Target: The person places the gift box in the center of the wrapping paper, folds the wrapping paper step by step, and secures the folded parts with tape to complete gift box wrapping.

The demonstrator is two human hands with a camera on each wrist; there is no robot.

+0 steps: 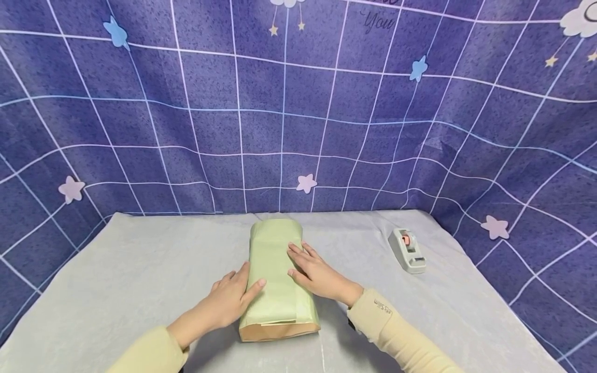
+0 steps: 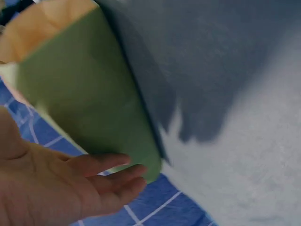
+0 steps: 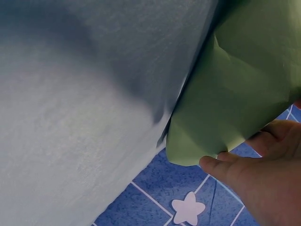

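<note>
A long parcel in light green paper (image 1: pixel 272 259) lies lengthwise on the table. Its near end shows a tan paper interior (image 1: pixel 280 331), which looks hollow and creased in the left wrist view (image 2: pixel 42 28). Along the parcel's left edge rests my left hand (image 1: pixel 226 300), fingers extended at the side and thumb over the top. My right hand (image 1: pixel 324 274) lies on the right edge, its fingers spread flat across the upper face. In the right wrist view, the fingertips (image 3: pixel 211 164) are at the green paper's edge close to the far end.
To the right stands a pale tape dispenser (image 1: pixel 408 252) with a small roll in it. A light grey cloth (image 1: pixel 154 269) covers the table. Behind and at both sides hangs a blue curtain (image 1: pixel 261 129) with a grid and stars.
</note>
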